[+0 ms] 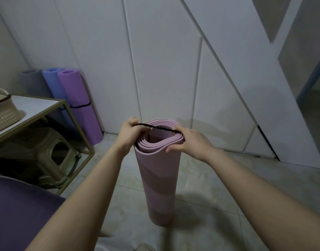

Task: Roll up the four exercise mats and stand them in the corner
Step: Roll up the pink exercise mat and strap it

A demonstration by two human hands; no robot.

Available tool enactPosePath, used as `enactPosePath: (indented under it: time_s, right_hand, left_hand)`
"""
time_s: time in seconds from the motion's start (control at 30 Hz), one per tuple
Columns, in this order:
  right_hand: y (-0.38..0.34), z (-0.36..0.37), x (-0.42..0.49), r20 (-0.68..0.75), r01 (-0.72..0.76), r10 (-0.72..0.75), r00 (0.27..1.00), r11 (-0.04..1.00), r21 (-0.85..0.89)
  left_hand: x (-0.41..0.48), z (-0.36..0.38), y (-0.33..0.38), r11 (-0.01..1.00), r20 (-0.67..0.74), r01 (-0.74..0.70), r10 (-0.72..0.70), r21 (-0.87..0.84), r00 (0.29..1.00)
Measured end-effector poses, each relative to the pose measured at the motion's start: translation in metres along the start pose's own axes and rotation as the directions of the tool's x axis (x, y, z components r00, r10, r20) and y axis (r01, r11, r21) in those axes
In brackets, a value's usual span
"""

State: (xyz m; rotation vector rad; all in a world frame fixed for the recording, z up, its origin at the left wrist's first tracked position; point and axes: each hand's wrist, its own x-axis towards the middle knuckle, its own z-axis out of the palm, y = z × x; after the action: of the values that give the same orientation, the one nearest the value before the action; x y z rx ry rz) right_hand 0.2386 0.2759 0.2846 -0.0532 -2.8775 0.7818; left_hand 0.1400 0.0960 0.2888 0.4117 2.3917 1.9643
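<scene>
The pink mat point(159, 178) is rolled and stands on end on the floor point(219, 200), just in front of the person and well apart from the corner. Its long axis runs straight up and down, and its open spiral end faces up toward the camera. A black band point(155, 128) is stretched across that top end. The left hand point(129, 132) pinches the band at the left side of the rim. The right hand point(190, 142) pinches it at the right, with fingers curled over the rim's near edge to steady the roll. The step in hand looks to be slipping the band over the roll. To do it well, both hands should pull the loop wider than the roll and drop it evenly past the whole rim. They can then slide it down toward the middle, keeping the outer flap pressed in so the layers do not spring loose. The roll looks a little slack at the top, so a lopsided pull may tip it or let it unwind. The grey mat point(31, 82), the blue mat point(54, 84) and the purple mat point(79, 105) stand rolled in the corner, leaning against the wall point(105, 51) behind the counter point(38, 105). This one appears to be the last.
</scene>
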Motion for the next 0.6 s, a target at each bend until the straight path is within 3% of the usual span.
enactPosePath:
  time_s: [0.1,0.2,0.3,0.37,0.43,0.5,0.6]
  right_hand:
    - [0.003,0.002,0.003,-0.001,-0.018,0.018,1.000,1.000,0.015]
    - [0.004,0.004,0.007,0.006,-0.043,0.043,0.999,0.999,0.020]
    - [0.007,0.002,0.009,0.011,-0.087,0.086,0.996,0.996,0.037]
    - [0.009,0.000,0.010,0.017,-0.113,0.112,0.994,0.992,0.050]
    - [0.007,0.001,0.009,0.003,-0.131,0.131,0.991,0.990,0.044]
    - [0.004,0.004,0.007,-0.046,-0.138,0.141,0.989,0.988,0.074]
    - [0.000,0.012,0.004,-0.160,-0.181,0.216,0.963,0.962,0.206]
  left_hand:
    - [-0.004,-0.011,0.003,0.983,0.112,0.101,-0.084,-0.153,0.990]
    - [-0.010,-0.026,0.003,0.976,0.270,0.119,-0.067,-0.182,0.961]
    - [-0.017,-0.045,-0.005,0.976,0.537,0.152,-0.044,-0.159,0.843]
    - [-0.017,-0.053,-0.007,0.988,0.630,0.150,-0.099,-0.027,0.770]
    - [-0.019,-0.052,0.000,0.987,0.583,0.052,-0.134,0.155,0.802]
    - [-0.023,-0.045,0.006,0.961,0.445,-0.056,-0.074,0.272,0.892]
    - [-0.030,-0.032,0.001,0.963,0.253,-0.143,0.083,0.230,0.964]
